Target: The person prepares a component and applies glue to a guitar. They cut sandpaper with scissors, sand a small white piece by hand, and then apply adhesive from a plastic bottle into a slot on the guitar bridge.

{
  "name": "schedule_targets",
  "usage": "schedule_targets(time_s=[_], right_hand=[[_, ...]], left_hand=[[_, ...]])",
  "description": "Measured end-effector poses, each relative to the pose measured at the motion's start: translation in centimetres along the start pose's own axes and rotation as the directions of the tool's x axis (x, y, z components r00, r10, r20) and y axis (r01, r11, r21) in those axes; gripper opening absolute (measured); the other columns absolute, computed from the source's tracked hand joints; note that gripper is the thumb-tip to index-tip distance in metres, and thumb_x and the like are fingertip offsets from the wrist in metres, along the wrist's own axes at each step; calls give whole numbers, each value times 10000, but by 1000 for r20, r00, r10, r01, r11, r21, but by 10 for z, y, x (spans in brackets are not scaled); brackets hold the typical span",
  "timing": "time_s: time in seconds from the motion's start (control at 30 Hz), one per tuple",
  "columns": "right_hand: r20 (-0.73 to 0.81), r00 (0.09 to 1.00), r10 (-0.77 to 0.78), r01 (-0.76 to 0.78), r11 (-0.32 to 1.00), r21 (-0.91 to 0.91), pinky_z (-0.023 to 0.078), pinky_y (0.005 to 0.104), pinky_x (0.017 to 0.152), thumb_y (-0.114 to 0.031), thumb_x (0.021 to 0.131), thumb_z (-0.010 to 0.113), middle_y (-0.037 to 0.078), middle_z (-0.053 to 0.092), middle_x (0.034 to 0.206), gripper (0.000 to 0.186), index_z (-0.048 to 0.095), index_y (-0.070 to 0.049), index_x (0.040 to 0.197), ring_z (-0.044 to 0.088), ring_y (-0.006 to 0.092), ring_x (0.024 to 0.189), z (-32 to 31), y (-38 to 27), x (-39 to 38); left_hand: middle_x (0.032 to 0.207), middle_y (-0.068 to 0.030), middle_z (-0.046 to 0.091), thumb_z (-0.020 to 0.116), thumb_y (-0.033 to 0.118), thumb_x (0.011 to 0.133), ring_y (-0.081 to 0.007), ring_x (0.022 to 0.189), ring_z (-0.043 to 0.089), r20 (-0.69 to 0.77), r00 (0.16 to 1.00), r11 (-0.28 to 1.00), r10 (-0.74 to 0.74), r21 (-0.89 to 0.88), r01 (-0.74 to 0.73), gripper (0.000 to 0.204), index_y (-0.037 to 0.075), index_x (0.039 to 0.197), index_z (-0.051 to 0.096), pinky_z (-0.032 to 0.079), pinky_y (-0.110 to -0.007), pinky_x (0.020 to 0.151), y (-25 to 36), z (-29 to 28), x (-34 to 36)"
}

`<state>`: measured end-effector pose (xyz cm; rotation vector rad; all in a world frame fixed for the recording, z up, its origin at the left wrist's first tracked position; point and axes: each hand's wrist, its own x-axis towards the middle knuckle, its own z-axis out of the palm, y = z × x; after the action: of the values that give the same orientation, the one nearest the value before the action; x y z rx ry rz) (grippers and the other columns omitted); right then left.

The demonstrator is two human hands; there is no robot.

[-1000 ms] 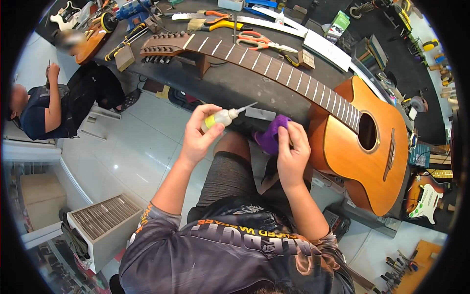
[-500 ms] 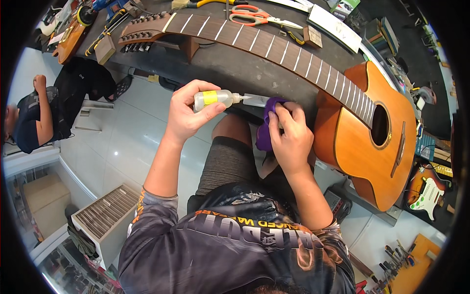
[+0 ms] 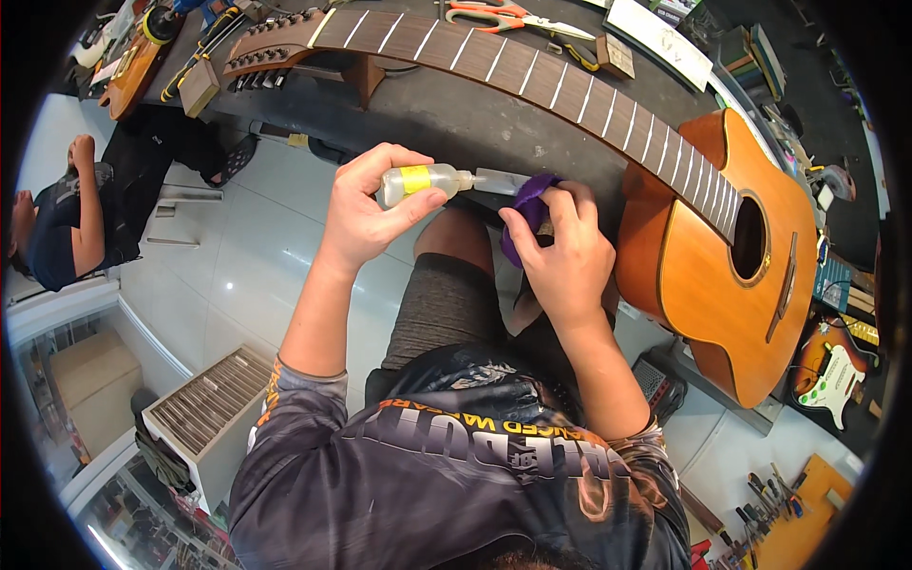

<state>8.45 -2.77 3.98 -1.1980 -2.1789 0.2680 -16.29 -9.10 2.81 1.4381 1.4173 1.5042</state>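
A small clear squeeze bottle [image 3: 445, 178] with a yellow label and a thin nozzle lies sideways in my left hand [image 3: 359, 217], its tip pointing right. My fingers and thumb are closed round it. Just right of the nozzle, my right hand [image 3: 572, 255] holds a bunched purple cloth [image 3: 532, 198]; its thumb stands away from the fingers, and part of the grip is hidden. A pale flat strip [image 3: 499, 180] lies by the bench edge between nozzle and cloth. Beyond both hands, a string-less acoustic guitar [image 3: 698, 294] rests with its fretted neck [image 3: 541, 81] stretching left.
A wooden neck rest [image 3: 365, 81] supports the neck near the headstock. Orange-handled scissors [image 3: 489, 14] and a wooden block [image 3: 616, 57] lie behind it on the dark bench [image 3: 456, 123]. Another person [image 3: 71, 223] sits at left. An electric guitar [image 3: 831, 375] lies at right.
My right thumb has moved away from its fingers, and the cloth sits differently in that hand. My left hand still holds the bottle, tilted slightly more. The whole view has shifted a little.
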Motion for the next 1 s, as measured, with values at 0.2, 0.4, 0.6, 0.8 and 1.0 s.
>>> schedule_targets(time_s=[0.2,0.4,0.6,0.8,1.0], right_hand=[[-41,999,-30,28,999,-45,565,389,571,-347,869,880,69,689,1063,342,668,-113,1001,707,277,650,6,5,3],[-91,996,-27,27,1000,3,559,380,570,-216,907,831,58,708,1055,202,694,-126,1024,703,275,650,9,6,1],[-154,986,-58,66,997,46,566,374,588,-127,921,802,56,713,1045,164,729,-125,1067,713,269,670,11,8,1],[-143,988,-66,75,995,61,578,381,618,-110,923,794,61,705,1045,171,745,-118,1087,726,273,711,9,8,0],[-69,996,-48,51,998,41,581,402,640,-112,941,768,60,697,1042,177,759,-116,1117,728,281,727,4,5,1]], left_hand=[[924,-32,713,877,91,885,-80,790,637,-10,1000,1000,0,-2,0,284,-21,1108,741,471,-234,670,-2,2,-1],[929,-45,738,883,100,881,-94,828,670,-1,1000,1000,-3,11,3,272,-11,1090,749,495,-245,708,-2,0,-2],[918,-36,720,871,105,891,-87,793,637,-5,1000,999,23,30,-23,269,-16,1097,747,465,-240,677,-2,0,-3],[921,-40,723,862,114,889,-93,793,645,-17,1000,1000,5,-2,-5,272,-17,1097,746,477,-244,681,-4,-3,-5],[919,-45,723,854,113,896,-96,790,647,-15,1000,999,22,38,-22,269,-23,1101,745,472,-244,676,-6,-3,-6]])
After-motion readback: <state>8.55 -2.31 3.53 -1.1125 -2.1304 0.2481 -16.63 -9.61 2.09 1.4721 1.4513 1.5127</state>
